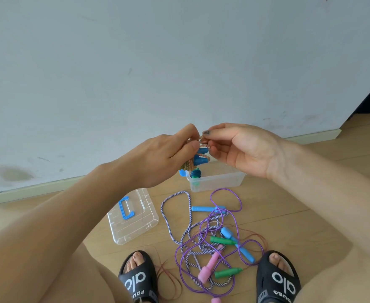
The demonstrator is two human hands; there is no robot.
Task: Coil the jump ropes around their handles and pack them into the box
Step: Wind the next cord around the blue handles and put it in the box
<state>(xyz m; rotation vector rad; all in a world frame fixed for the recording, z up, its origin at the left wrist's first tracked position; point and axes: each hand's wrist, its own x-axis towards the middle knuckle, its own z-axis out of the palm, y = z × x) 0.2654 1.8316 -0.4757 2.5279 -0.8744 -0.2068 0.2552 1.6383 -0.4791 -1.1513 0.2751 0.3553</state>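
Both hands are raised in front of the wall, meeting over a small bundle. The left hand [168, 154] has its fingers curled around a pair of blue handles [200, 159] with brownish clear rope [188, 165] wound round them; the thumb presses on the near side and the blue tips stick out to the right of the fingers. The right hand [243, 149] pinches a loop of that same rope between thumb and forefinger, just at the top of the bundle, so the fingertips of the two hands almost touch.

Directly below the fingers, on the wooden floor, stands the clear plastic box [219, 182], with a coiled dark blue rope [195, 173] in its left end. Below and left of the left hand lies the clear lid [133, 224] with its blue handle [125, 207], flat on the floor and apart from the box.

Nearer the person, well below both hands, is a tangle of loose ropes: a purple rope [225, 195], a blue-and-white braided rope [175, 197], and scattered handles in light blue [208, 208], green [222, 240] and pink [210, 266]. A thin brown rope [168, 281] trails beside the left black slipper [139, 278]; the right slipper [278, 278] sits just right of the tangle.
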